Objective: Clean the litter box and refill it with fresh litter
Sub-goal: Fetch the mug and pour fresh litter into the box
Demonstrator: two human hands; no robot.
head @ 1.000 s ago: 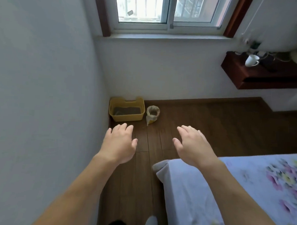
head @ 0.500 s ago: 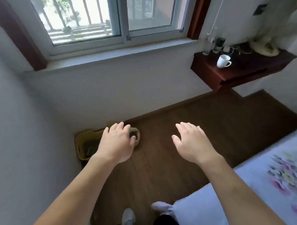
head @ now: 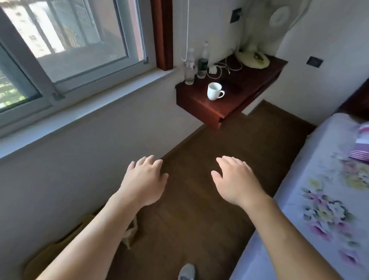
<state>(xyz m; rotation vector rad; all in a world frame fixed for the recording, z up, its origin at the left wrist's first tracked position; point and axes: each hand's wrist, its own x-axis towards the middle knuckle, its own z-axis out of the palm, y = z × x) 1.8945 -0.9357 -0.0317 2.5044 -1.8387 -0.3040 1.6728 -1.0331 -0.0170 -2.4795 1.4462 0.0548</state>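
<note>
The yellow litter box (head: 50, 254) sits on the floor against the wall at the lower left, mostly hidden under my left forearm. Beside it a small beige bag (head: 131, 234) peeks out from behind that forearm. My left hand (head: 144, 180) hovers palm down with fingers spread, holding nothing, above the floor and well beyond the box. My right hand (head: 234, 179) is out in front as well, open and empty, over the dark wooden floor (head: 198, 203).
A bed with a flowered sheet (head: 327, 207) fills the right side. A dark red wall shelf (head: 229, 95) carries a white mug (head: 214, 91), bottles, cables and a fan base. A window (head: 63, 41) runs along the wall. My shoe (head: 186, 274) shows at the bottom.
The view has swung right and closer: the litter box and bag have slid to the lower left under my left arm, the shelf has moved towards centre. Both hands stay open and empty.
</note>
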